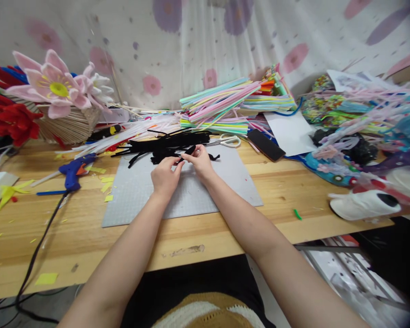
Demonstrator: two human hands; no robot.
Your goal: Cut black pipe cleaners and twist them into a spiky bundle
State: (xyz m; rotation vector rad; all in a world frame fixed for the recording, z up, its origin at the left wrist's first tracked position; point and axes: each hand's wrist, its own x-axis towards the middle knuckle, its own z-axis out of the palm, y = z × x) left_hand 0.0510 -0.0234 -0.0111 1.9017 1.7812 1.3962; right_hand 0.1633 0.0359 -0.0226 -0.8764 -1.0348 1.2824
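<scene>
My left hand (166, 174) and my right hand (201, 161) meet over the grey cutting mat (136, 200). Between their fingertips is a short piece of black pipe cleaner (190, 151), pinched from both sides; its ends are partly hidden by the fingers. Just beyond lies a loose bundle of black pipe cleaners (146, 146) across the mat's far edge. A bent black piece (214, 157) rests to the right of my right hand. White-handled scissors (229, 140) lie open behind that hand.
A blue glue gun (73, 172) with a trailing cord sits left. Pink fuzzy flowers (56, 84) stand behind it. Pastel pipe cleaners (222, 98) are piled at the back. A black phone (265, 146), white paper (290, 133) and a white thread cone (364, 204) lie right.
</scene>
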